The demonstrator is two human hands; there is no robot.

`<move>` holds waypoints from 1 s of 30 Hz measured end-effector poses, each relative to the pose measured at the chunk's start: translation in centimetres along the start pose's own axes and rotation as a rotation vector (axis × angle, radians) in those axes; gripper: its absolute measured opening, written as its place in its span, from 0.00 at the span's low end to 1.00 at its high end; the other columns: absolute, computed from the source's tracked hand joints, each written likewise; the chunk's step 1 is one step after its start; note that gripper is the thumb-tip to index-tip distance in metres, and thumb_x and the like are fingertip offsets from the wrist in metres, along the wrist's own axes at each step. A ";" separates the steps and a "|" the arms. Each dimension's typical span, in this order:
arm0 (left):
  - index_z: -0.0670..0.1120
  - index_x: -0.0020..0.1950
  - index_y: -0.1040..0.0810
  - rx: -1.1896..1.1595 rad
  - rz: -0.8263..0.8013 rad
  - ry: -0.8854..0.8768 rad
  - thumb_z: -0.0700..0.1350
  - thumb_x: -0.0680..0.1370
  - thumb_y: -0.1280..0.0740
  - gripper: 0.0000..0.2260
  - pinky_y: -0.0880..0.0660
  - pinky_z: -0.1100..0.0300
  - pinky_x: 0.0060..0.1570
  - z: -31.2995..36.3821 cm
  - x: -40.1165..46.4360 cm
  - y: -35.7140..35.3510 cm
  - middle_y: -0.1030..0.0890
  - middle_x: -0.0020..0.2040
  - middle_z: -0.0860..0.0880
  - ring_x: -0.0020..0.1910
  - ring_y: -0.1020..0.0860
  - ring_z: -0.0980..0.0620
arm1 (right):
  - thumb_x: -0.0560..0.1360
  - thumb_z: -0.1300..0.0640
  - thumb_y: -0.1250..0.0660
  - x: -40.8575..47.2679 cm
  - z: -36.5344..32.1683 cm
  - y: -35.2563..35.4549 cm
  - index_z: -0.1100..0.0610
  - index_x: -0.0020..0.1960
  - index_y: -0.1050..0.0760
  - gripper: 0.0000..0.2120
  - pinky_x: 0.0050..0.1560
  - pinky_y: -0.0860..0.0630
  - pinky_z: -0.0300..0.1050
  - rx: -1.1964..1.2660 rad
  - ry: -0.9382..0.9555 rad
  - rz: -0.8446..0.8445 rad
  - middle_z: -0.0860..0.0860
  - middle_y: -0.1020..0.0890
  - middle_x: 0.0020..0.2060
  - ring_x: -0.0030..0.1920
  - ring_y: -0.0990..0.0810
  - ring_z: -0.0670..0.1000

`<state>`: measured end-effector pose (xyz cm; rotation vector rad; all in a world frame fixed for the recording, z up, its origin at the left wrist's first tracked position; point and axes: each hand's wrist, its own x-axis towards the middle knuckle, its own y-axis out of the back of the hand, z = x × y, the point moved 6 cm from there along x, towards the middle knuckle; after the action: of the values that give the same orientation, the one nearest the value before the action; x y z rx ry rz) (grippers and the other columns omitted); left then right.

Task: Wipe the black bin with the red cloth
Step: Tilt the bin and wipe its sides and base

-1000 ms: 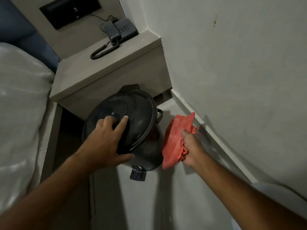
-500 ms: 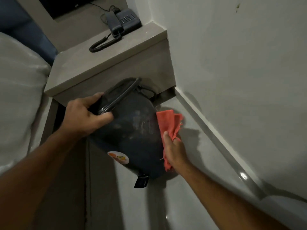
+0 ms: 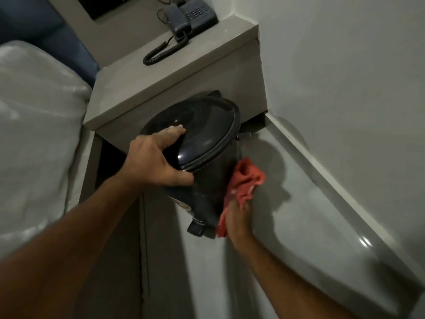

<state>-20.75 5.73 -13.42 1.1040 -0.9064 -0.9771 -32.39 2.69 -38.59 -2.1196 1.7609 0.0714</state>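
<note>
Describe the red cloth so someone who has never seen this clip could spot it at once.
Start at the grey bedside shelf with the telephone on top; the black bin sits on the floor just below it. The red cloth is bunched against the bin's wall-facing side, held by the right hand. It is the only brightly coloured thing among grey and black surfaces.

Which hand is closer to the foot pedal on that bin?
Right. The right hand presses the red cloth just beside the pedal; the left hand grips the bin's lid, higher up.
</note>
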 end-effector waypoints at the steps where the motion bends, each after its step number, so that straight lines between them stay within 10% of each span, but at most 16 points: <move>1: 0.45 0.72 0.29 0.039 -0.009 0.003 0.63 0.54 0.30 0.48 0.35 0.55 0.71 -0.1 -0.3 -0.4 0.26 0.71 0.45 0.69 0.30 0.54 | 0.81 0.47 0.41 0.9 1.0 0.2 0.61 0.68 0.27 0.22 0.55 0.20 0.50 0.099 -0.183 0.023 0.56 0.22 0.59 0.52 0.23 0.54; 3: 0.45 0.72 0.30 0.121 0.004 -0.007 0.63 0.54 0.29 0.48 0.37 0.57 0.69 -0.1 -1.0 -1.8 0.26 0.71 0.45 0.70 0.30 0.50 | 0.85 0.51 0.45 2.8 0.2 -0.3 0.57 0.65 0.27 0.15 0.43 0.21 0.40 0.196 -0.338 0.037 0.54 0.22 0.58 0.48 0.22 0.50; 7: 0.45 0.71 0.28 0.200 0.084 -0.028 0.64 0.55 0.27 0.47 0.39 0.60 0.63 0.1 -1.1 -2.8 0.24 0.69 0.45 0.68 0.26 0.45 | 0.84 0.50 0.42 0.6 -5.4 -3.5 0.54 0.71 0.28 0.18 0.65 0.23 0.54 0.367 -0.150 0.072 0.54 0.19 0.64 0.62 0.19 0.53; 11: 0.44 0.71 0.27 0.229 0.047 -0.080 0.73 0.56 0.32 0.50 0.35 0.64 0.62 0.0 -0.8 -2.5 0.24 0.69 0.46 0.67 0.25 0.50 | 0.79 0.37 0.42 -6.5 -3.3 -7.2 0.48 0.64 0.23 0.22 0.44 0.19 0.31 0.411 -0.243 -0.121 0.45 0.16 0.54 0.48 0.16 0.36; 17: 0.47 0.70 0.26 0.079 0.041 -0.079 0.68 0.64 0.37 0.40 0.50 0.84 0.59 -0.2 -0.7 -1.7 0.24 0.69 0.48 0.66 0.33 0.59 | 0.83 0.47 0.43 -2.0 -0.4 -5.8 0.53 0.61 0.21 0.17 0.66 0.27 0.67 0.905 -0.691 0.318 0.57 0.16 0.58 0.57 0.17 0.61; 21: 0.48 0.70 0.26 0.051 0.012 -0.072 0.64 0.67 0.41 0.35 0.50 0.84 0.58 -0.6 -0.4 -1.6 0.24 0.68 0.48 0.66 0.34 0.60 | 0.81 0.54 0.49 -0.4 -0.5 -4.6 0.56 0.71 0.25 0.24 0.71 0.36 0.72 0.843 -0.901 0.115 0.61 0.24 0.70 0.72 0.30 0.69; 24: 0.52 0.68 0.24 0.048 0.048 -0.016 0.59 0.69 0.40 0.29 0.44 0.78 0.62 -1.0 0.0 -1.6 0.23 0.67 0.50 0.66 0.32 0.61 | 0.75 0.49 0.42 -3.6 -4.6 -8.2 0.62 0.64 0.20 0.25 0.61 0.27 0.74 0.790 -0.778 -0.217 0.67 0.19 0.61 0.57 0.18 0.71; 30: 0.59 0.62 0.20 -0.078 -0.011 0.123 0.48 0.74 0.39 0.18 0.37 0.70 0.61 -2.2 1.2 -1.1 0.21 0.61 0.61 0.58 0.31 0.68 | 0.77 0.53 0.34 -6.2 -2.9 -7.1 0.64 0.61 0.23 0.18 0.65 0.23 0.62 0.769 -0.902 -0.195 0.64 0.17 0.55 0.58 0.17 0.62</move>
<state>-18.53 5.06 -14.78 1.0916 -0.7569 -0.9354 -27.55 8.55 -32.32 -1.3372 0.8377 0.2161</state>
